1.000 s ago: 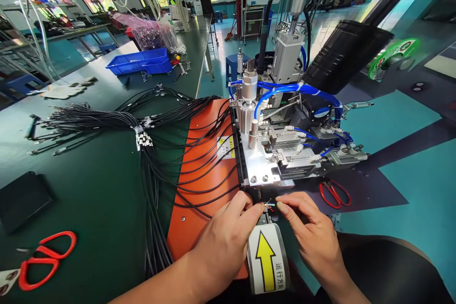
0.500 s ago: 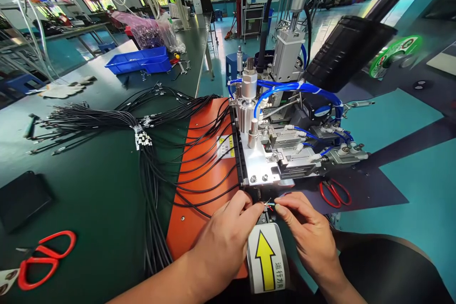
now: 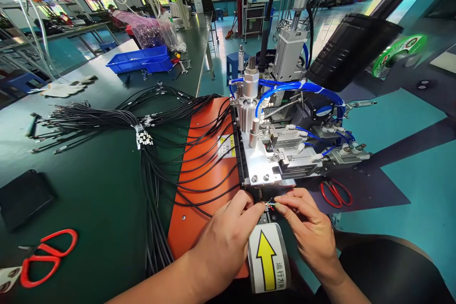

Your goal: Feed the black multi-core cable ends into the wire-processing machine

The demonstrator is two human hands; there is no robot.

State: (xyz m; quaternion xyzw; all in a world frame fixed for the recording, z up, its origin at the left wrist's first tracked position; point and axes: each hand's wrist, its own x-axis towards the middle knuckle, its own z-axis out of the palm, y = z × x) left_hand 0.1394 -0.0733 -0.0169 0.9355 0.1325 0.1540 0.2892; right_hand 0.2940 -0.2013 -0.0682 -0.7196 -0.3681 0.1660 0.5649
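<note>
Nearest, at the bench's front edge, the left hand [image 3: 228,237] has its grip clenched on a black cable's end, steadying it, while the right hand [image 3: 309,230] pinches the thin coloured wires [image 3: 270,204] fanned from it, just before the machine [image 3: 274,152]. Beyond, more cables [image 3: 153,161] drape across the orange plate [image 3: 203,175], within reach.

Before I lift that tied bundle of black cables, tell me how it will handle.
The cable bundle will probably sag and fan out: only one tie gathers it, and its strands already splay loosely across the green table. Likely awkward rather than heavy.
</note>
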